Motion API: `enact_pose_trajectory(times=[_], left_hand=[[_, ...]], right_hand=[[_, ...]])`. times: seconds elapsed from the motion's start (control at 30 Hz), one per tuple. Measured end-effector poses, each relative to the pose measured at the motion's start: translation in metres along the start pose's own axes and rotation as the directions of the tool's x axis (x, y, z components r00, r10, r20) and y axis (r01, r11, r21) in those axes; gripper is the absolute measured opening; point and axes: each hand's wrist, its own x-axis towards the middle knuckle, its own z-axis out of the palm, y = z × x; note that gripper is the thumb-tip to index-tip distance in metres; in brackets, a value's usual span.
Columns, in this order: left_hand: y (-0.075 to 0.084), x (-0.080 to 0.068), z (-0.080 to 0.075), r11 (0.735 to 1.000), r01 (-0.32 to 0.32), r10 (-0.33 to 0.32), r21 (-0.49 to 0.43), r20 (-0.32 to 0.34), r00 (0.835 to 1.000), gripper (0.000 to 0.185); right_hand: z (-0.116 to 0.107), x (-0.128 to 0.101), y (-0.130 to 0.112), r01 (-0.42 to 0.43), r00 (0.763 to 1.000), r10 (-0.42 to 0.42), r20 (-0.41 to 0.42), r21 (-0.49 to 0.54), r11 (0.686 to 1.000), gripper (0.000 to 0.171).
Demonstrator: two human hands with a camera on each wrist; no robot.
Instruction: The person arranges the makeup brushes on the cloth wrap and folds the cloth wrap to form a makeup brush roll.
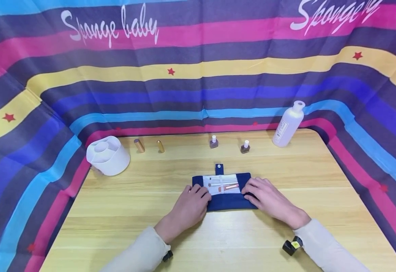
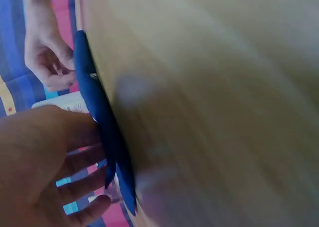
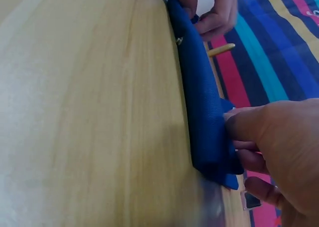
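Head view, pouch: a dark blue fabric pouch (image 1: 226,200) lies at the centre of the frame on the wooden table (image 1: 123,211), its flap open, showing a white inner panel with slim brushes (image 1: 223,185).
Head view, left hand: the left hand (image 1: 189,206) pinches the pouch's left end, fingers curled over the edge.
Head view, right hand: the right hand (image 1: 269,200) grips the right end the same way.
Head view, background: a white divided holder (image 1: 107,155) at the left, two gold tubes (image 1: 139,146), two small nail polish bottles (image 1: 213,142) and a white bottle (image 1: 288,124) along the far edge.
Left wrist view: blurred; the left hand fills the lower left, fingers (image 2: 82,159) curled at the pouch's edge.
Right wrist view: at the lower right, fingers (image 3: 249,159) tuck under the pouch's near end, the thumb on top.
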Motion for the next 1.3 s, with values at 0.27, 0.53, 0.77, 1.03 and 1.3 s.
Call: enact_pose_trajectory(times=[0.27,0.53,0.77,1.03,1.3], left_hand=[[-0.005,-0.009,-0.002,0.999,-0.045,0.045,0.000,0.034,0.998,0.048],[-0.005,-0.011,0.001,0.996,-0.058,0.050,-0.061,-0.128,0.990,0.024],[-0.016,-0.003,0.003,0.903,0.133,-0.150,-0.408,-0.010,0.989,0.025],[-0.023,0.010,0.006,0.808,0.306,-0.300,-0.503,0.095,0.949,0.022],[-0.022,0.015,0.007,0.869,0.369,-0.374,-0.329,0.050,0.926,0.036]], right_hand=[[-0.005,-0.012,0.004,0.039,0.991,-0.039,0.125,0.004,0.999,0.038],[-0.013,-0.010,0.002,-0.030,0.974,0.015,0.226,0.065,0.997,0.036],[-0.011,0.000,0.003,-0.228,0.964,0.184,0.192,0.240,0.944,0.027],[-0.001,0.014,0.008,-0.364,0.929,0.324,0.179,0.294,0.884,0.017],[0.003,0.022,0.007,-0.352,0.935,0.335,0.119,0.169,0.921,0.015]])
